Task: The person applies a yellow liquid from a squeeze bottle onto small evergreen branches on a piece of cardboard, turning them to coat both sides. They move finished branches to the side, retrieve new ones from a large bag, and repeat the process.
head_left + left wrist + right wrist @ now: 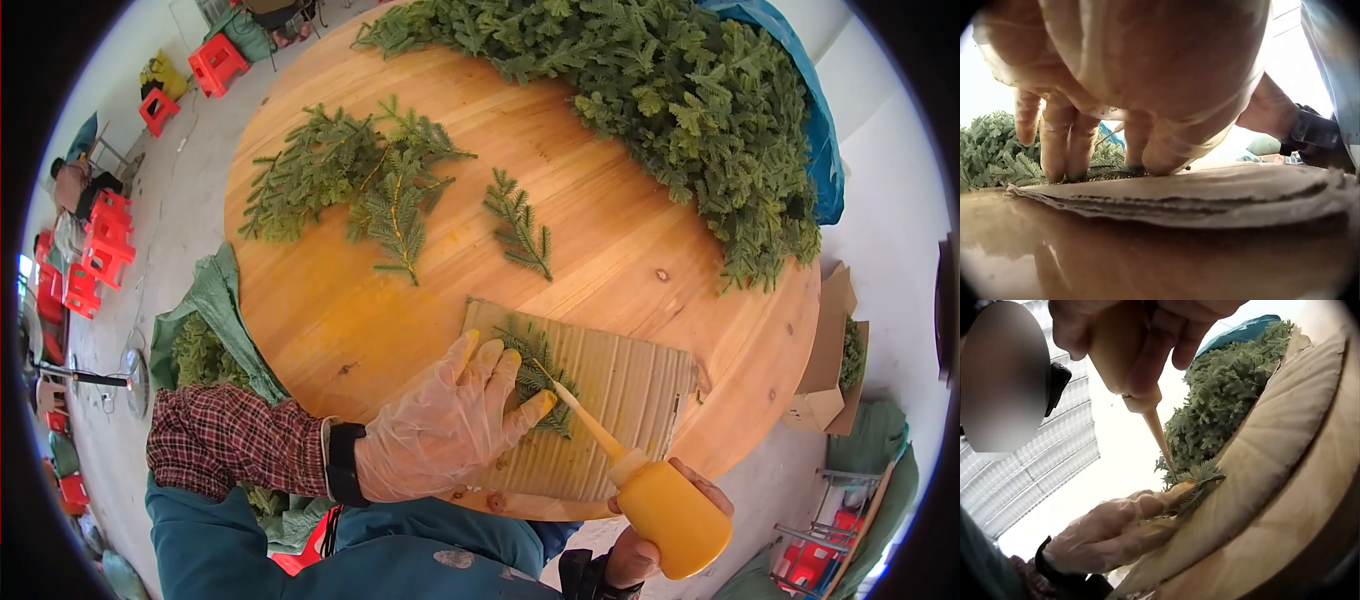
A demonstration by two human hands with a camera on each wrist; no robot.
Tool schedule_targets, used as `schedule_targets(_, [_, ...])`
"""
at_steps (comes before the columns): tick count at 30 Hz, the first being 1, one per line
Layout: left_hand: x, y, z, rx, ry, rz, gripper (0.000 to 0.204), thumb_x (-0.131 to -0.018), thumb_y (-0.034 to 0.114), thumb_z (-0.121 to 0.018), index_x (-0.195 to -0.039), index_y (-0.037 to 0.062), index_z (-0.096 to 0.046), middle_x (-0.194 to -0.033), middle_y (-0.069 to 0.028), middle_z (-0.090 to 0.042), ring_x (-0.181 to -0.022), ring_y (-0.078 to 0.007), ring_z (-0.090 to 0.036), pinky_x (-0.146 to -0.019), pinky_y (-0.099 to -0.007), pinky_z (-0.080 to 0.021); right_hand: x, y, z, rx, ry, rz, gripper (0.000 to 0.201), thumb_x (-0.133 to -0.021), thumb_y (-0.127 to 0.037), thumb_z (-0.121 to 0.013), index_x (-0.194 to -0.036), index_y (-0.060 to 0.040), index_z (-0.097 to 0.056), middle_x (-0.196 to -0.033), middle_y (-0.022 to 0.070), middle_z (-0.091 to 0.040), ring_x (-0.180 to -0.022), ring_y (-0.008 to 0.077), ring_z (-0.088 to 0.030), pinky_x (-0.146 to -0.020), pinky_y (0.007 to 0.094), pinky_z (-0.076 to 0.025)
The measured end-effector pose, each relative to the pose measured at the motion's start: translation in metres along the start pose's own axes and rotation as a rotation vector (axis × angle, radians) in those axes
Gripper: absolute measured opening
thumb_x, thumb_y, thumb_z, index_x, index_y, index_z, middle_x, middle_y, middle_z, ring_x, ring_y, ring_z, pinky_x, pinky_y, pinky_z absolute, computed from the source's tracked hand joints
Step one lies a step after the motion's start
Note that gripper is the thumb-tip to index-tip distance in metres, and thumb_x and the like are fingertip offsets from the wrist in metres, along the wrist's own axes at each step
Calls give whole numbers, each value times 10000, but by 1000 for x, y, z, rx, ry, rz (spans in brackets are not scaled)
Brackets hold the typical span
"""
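In the head view my left hand (430, 430), in a clear plastic glove with yellow-stained fingertips, lies with fingers extended on a small green fir sprig (540, 362). Under the sprig is a flat piece of corrugated cardboard (630, 400). My bare right hand (632, 557) grips a yellow squeeze bottle (675, 520), tilted with its long nozzle (588, 420) pointing down at the sprig's stem. The right wrist view shows the nozzle tip right at the sprig (1196, 494), beside the gloved fingers. From the left wrist, the fingertips (1075, 165) appear pressed down at the cardboard (1210, 187).
A round wooden table (330, 330) carries a loose group of fir sprigs (340, 170), a single sprig (520, 225) and a large fir pile (690, 100) on blue sheeting. A green sack (200, 330) stands at the left edge, a cardboard box (830, 380) at the right.
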State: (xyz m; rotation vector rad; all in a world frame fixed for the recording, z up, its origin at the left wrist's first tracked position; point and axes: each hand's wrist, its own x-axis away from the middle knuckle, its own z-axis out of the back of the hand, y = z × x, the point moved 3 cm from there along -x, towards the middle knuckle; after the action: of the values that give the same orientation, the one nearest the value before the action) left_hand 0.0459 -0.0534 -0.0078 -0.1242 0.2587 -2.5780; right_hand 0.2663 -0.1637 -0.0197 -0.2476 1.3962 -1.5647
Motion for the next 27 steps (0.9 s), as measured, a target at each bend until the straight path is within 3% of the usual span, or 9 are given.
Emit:
schedule_targets(2, [2,0,-1,54,27,7,754,-822,544,-580,-1416,93,-472,-1296,-288,-513,-1214,-431,-494,-1061,-597,-319,-6,-6,-5,210,-55,150,934,-816,-788,-505,-1215,56,-523,-1166,165,-511,-993,283,-607,-814,386,-524])
schedule_targets(7, [1,0,2,110,-2,15,781,-796,528,-623,-1423,93,-461,-1295,-310,-505,-1218,-450,-494,-1059,-625,-322,-12,-11,-20,76,-99,40,938,-792,-818,-502,-1166,39,-567,-1150,157,-525,-1089,277,-558,-928,412,-455])
schedule_targets(10, [-1,-4,7,140,61,17,450,-941,257,-455,-1349,90,-546,-1230,-268,-589,-1136,-411,-574,-1022,-612,-381,-14,-12,-24,91,-118,3,958,-780,-824,-509,-1184,44,-547,-1148,155,-524,-1072,278,-569,-916,408,-471])
schedule_targets(11, [0,-4,8,141,61,17,450,-941,257,-455,-1349,90,-546,-1230,-268,-589,-1136,-411,-574,-1022,-612,-381,-14,-11,-25,92,-120,2,958,-780,-824,-509,-1184,44,-547,-1148,155,-524,-1072,278,-569,-916,408,-471])
schedule_targets(14, [0,-4,9,139,54,14,449,-945,261,-448,-1349,91,-546,-1230,-268,-587,-1146,-413,-571,-1015,-618,-383,-12,-3,-27,-201,-55,-60,894,-672,-598,-822,-1164,30,-418,-1071,226,-615,-978,282,-624,-890,372,-490])
schedule_targets(18, [0,-4,7,144,61,22,448,-942,262,-455,-1347,93,-547,-1230,-262,-592,-1142,-409,-581,-1009,-619,-389,-9,-1,-28,-218,-45,-77,900,-662,-572,-842,-1175,27,-409,-1075,227,-615,-980,278,-624,-888,364,-495])
schedule_targets(19, [0,-4,6,145,62,23,448,-942,262,-455,-1347,93,-547,-1230,-262,-592,-1142,-409,-581,-1009,-619,-389,-9,-4,-28,-217,-45,-77,900,-662,-572,-842,-1175,27,-409,-1075,227,-615,-980,278,-624,-888,364,-495])
schedule_targets(22, [2,-3,6,103,78,14,447,-937,263,-464,-1344,98,-548,-1217,-255,-605,-1119,-400,-599,-1008,-624,-392,-11,-19,-24,111,-141,-37,970,-774,-803,-551,-1230,52,-510,-1141,158,-508,-1093,278,-574,-925,385,-485])
schedule_targets(27, [1,-2,6,72,94,15,453,-934,264,-468,-1351,104,-544,-1201,-246,-619,-1109,-387,-611,-1013,-626,-394,-5,-17,-14,68,-161,4,944,-791,-777,-563,-1245,49,-502,-1139,159,-507,-1097,278,-574,-926,376,-487])
